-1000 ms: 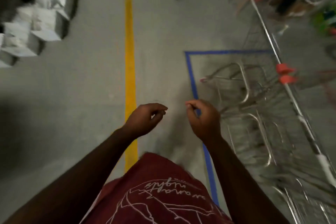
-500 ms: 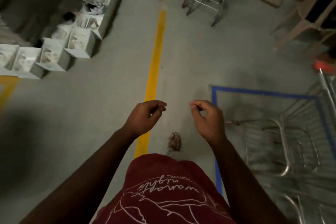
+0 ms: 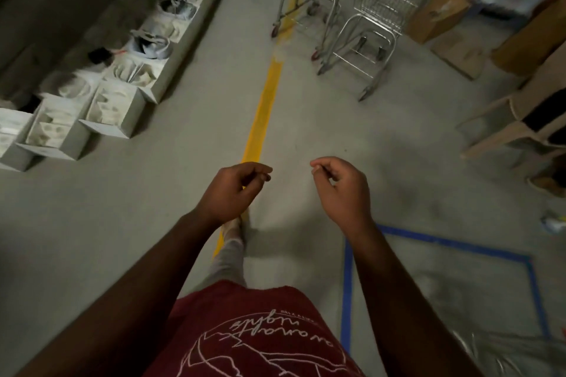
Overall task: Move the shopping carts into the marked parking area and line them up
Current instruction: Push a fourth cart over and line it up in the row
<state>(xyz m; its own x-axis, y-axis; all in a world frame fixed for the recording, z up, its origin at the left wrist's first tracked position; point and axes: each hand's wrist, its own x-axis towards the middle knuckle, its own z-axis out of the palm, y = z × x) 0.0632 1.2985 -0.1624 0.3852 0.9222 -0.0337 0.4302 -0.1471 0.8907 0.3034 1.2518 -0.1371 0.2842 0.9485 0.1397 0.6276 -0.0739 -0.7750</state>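
Within the last second the view had swung away from the parked cart, of which only a blurred bit of wire (image 3: 502,355) remained at the lower right inside the blue-taped parking area (image 3: 347,285). Two more carts (image 3: 370,18) had come into view at the upper middle, beside the yellow floor line (image 3: 260,122). The left hand (image 3: 232,190) and right hand (image 3: 343,190) hung loosely curled with an empty grip, so the person was likely walking to fetch the next cart.
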